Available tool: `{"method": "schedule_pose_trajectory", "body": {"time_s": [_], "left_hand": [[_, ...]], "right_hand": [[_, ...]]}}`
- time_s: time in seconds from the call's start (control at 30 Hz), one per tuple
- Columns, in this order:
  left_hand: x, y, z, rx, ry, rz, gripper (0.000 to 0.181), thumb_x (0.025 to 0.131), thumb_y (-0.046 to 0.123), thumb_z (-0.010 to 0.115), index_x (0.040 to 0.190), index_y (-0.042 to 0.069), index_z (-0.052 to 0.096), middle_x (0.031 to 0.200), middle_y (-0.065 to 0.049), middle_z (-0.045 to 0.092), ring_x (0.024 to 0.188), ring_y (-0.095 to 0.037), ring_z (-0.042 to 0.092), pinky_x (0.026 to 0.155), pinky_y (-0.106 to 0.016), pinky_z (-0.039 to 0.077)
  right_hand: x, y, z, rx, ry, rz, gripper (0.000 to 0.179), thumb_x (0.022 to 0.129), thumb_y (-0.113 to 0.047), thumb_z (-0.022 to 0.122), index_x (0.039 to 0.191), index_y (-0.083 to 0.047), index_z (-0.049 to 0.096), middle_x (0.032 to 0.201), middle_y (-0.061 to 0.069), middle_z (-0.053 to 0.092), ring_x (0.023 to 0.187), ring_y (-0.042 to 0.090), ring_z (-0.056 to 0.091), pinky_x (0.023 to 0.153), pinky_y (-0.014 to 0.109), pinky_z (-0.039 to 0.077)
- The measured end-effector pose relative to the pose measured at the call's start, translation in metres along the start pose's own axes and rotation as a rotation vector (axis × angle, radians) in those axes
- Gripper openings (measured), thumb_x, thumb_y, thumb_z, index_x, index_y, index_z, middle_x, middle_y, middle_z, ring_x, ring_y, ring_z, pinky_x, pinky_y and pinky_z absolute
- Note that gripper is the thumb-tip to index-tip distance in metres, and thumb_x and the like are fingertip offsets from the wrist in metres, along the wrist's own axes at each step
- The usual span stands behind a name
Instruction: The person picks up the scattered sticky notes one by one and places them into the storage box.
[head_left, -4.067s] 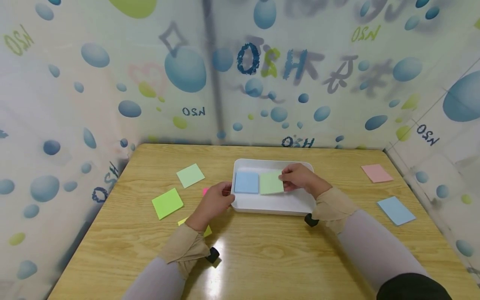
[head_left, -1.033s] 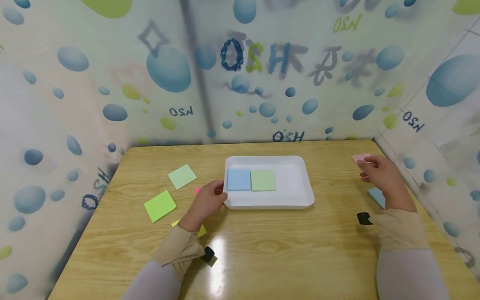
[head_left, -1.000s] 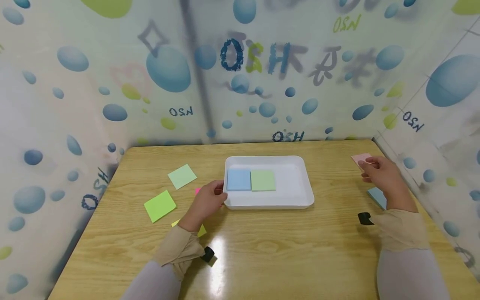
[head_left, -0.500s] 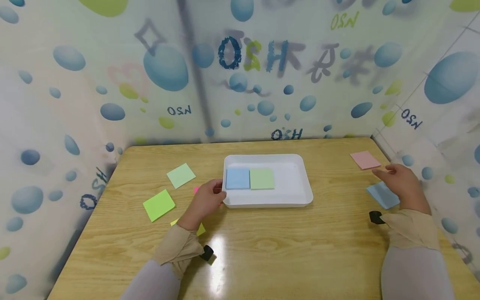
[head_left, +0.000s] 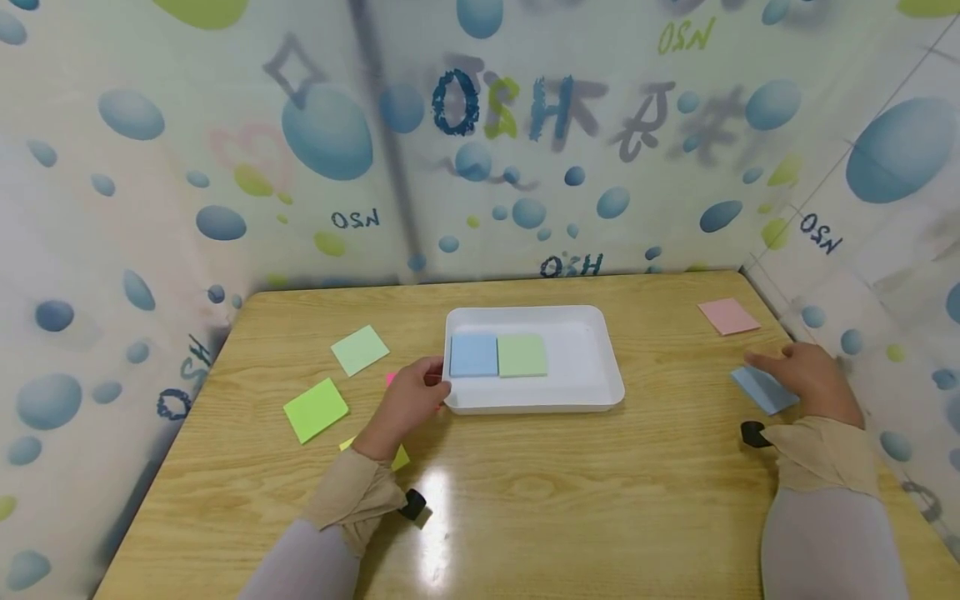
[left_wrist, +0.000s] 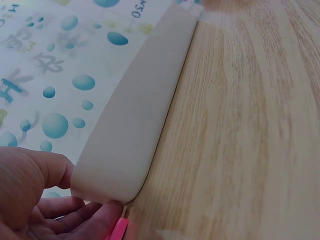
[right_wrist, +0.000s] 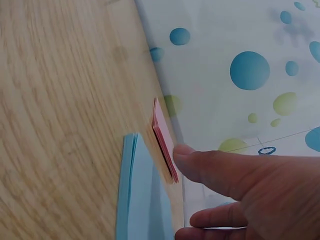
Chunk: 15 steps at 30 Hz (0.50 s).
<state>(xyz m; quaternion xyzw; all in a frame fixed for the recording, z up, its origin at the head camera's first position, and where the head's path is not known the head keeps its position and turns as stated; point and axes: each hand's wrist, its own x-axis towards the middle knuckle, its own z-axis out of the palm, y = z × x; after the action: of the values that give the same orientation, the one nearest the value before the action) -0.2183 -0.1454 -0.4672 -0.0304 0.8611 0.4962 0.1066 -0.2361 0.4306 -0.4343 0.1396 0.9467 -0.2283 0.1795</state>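
- Shift of the right hand (head_left: 813, 379) within the last second: away from pink pad (head_left: 727, 317), down to loose blue pad (head_left: 761, 390) near the right side of the table (head_left: 600, 500).
- Likely meaning for the work: blue favoured over pink; judged from the reach alone, with no lift so far.
- Thumb and fingers of that hand spread apart, with no pad visible between; thumb at the loose blue pad's far corner in the head view. Cannot tell contact from a near miss.
- No change at the left hand (head_left: 405, 404): thumb at the rim, fingers below, gripping white tray (head_left: 585, 358) by the left side, near the front corner.
- No change inside either: pale blue pad (head_left: 474, 357) and pale green pad (head_left: 522, 356) flat, side by side, with tray floor showing to the right, probably wide enough for another.
- Edges: raised tray walls all round; table's right edge and patterned wall (head_left: 885, 275) close beyond the right hand, so little slack outward.
- Open room: broad stretch of wood between tray and loose blue pad.
- Tighter leftward: mint pad (head_left: 360, 350), bright green pad (head_left: 316, 411), partly hidden yellow pad (head_left: 401, 458) and hot pink pad (left_wrist: 119, 229).
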Motion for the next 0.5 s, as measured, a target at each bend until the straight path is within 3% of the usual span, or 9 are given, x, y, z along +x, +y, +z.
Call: {"method": "schedule_pose_trajectory", "body": {"time_s": [0.13,0.2,0.3,0.4,0.5], "left_hand": [[-0.0006,0.0009,-0.0004,-0.001,0.003,0.008,0.047,0.099,0.014,0.062,0.145,0.005,0.059,0.13,-0.014,0.068,0.117,-0.028,0.065,0.081,-0.031,0.059],[-0.0005,0.0011,-0.0004,-0.007,0.002,0.007,0.047,0.098,0.014,0.062,0.144,0.005,0.059,0.13,-0.014,0.068,0.116,-0.029,0.065,0.081,-0.031,0.059],[-0.0008,0.0012,-0.0005,-0.011,0.001,0.007,0.047,0.098,0.013,0.062,0.144,0.005,0.059,0.13,-0.015,0.068,0.116,-0.029,0.065,0.08,-0.031,0.059],[-0.0015,0.0016,-0.0009,-0.009,0.001,0.001,0.047,0.098,0.013,0.063,0.145,0.006,0.059,0.13,-0.014,0.068,0.115,-0.029,0.065,0.081,-0.031,0.059],[-0.002,0.0023,-0.0011,-0.004,0.0,-0.004,0.048,0.098,0.014,0.063,0.145,0.006,0.059,0.131,-0.014,0.068,0.117,-0.028,0.064,0.083,-0.032,0.059]], "right_hand": [[-0.0011,-0.0006,-0.0015,-0.069,-0.056,0.021,0.115,0.097,-0.069,0.05,0.145,0.031,0.021,0.149,0.051,0.025,0.131,0.067,0.035,0.109,0.07,0.039],[-0.0017,-0.0004,-0.0019,-0.116,-0.068,-0.005,0.114,0.095,-0.07,0.053,0.143,0.031,0.027,0.145,0.052,0.031,0.125,0.065,0.042,0.103,0.069,0.044],[-0.0031,-0.0004,-0.0016,-0.171,-0.066,-0.058,0.103,0.093,-0.069,0.059,0.127,0.027,0.048,0.118,0.049,0.052,0.101,0.055,0.056,0.085,0.057,0.054],[-0.004,-0.0006,0.0003,-0.179,-0.053,-0.076,0.08,0.089,-0.067,0.066,0.092,0.012,0.055,0.079,0.022,0.052,0.078,0.034,0.054,0.067,0.039,0.048],[-0.0051,-0.0021,0.0015,-0.173,-0.057,-0.062,0.067,0.088,-0.065,0.07,0.083,-0.001,0.051,0.074,0.006,0.041,0.075,0.027,0.047,0.062,0.033,0.039]]}}
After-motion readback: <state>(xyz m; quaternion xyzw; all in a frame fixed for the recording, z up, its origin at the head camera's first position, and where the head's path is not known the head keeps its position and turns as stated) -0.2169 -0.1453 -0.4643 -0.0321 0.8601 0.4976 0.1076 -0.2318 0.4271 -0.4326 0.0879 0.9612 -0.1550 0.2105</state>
